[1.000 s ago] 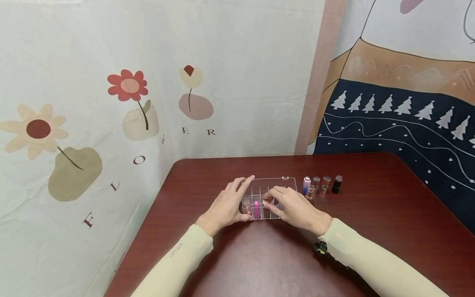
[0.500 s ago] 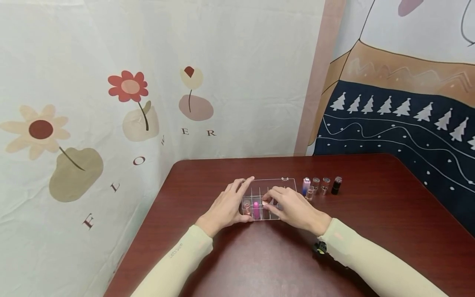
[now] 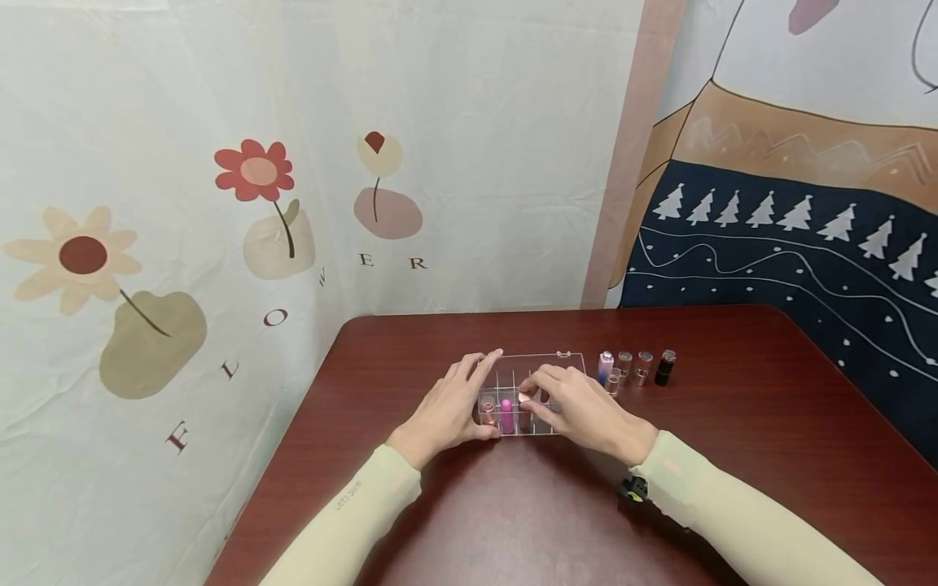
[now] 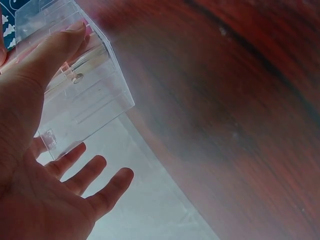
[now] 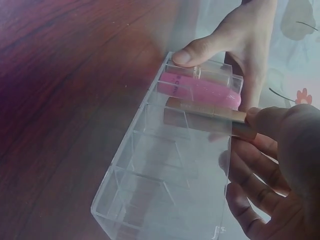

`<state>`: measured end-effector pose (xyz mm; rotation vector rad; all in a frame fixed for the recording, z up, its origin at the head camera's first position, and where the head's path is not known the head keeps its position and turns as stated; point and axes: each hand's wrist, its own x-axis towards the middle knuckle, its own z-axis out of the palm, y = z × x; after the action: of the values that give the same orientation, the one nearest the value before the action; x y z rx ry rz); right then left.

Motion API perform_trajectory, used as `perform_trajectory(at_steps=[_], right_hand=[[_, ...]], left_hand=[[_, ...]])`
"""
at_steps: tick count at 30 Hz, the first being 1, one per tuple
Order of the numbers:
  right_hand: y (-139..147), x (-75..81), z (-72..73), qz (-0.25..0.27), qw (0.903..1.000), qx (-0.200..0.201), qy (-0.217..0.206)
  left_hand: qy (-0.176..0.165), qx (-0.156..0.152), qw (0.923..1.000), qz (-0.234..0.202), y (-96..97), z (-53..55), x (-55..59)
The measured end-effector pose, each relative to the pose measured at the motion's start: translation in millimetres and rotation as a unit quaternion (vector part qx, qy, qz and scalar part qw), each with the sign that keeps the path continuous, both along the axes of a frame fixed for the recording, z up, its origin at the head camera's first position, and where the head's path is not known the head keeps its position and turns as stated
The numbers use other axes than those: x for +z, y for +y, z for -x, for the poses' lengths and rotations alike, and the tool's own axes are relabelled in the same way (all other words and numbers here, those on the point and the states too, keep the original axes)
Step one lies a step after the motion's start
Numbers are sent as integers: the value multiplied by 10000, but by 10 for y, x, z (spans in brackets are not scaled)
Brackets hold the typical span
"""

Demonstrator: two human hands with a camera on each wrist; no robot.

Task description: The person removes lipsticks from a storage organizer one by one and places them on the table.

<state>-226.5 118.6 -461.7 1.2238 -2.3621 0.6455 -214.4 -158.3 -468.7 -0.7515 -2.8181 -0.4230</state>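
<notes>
Brown tube (image 5: 215, 111) pinched in right hand (image 3: 584, 407), clear box (image 5: 170, 167) gripped in left hand (image 3: 443, 407), thumb wide of fingers.

In the head view, the right hand (image 3: 586, 411) hides part of the clear plastic compartment box (image 3: 535, 363); the reddish-brown wooden table (image 3: 476, 505) is cut off at its near side; lettering on the glossy pink tube (image 5: 205, 92) is unreadable.
</notes>
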Motion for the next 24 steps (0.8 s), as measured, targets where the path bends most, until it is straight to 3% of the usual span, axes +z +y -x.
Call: perform_trajectory(at_steps=[15,24], right_hand=[[27,121,3,247,9989,82,394],[86,211,-22,257,9983,-138,508]], left_hand=[[-51,19,10000,-17,4,10,-13],[12,-8,10000,-34,14,5,-3]])
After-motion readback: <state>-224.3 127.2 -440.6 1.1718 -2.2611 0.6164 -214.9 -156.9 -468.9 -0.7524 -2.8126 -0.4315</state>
